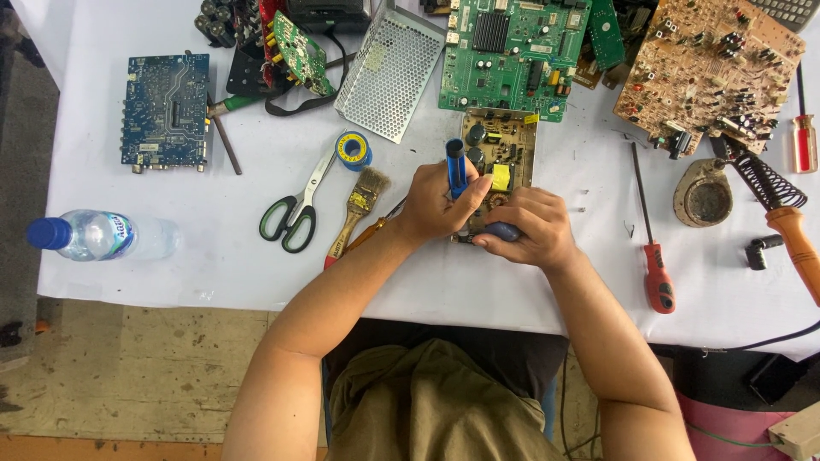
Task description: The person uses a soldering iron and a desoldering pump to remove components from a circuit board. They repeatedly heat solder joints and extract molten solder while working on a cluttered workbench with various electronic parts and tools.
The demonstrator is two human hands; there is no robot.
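Over the small tan power-supply board (500,162), left hand (437,203) fists a blue desoldering pump (456,168); right hand (528,229) pinches its blue tip. Board looks light, stiff, fragile—best held by edges.

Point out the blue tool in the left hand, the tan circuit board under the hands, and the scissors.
blue tool (456,166), head view, on its upper barrel above the left hand.
tan circuit board (504,141), head view, on its upper half.
scissors (290,224), head view, on the green-edged handles.
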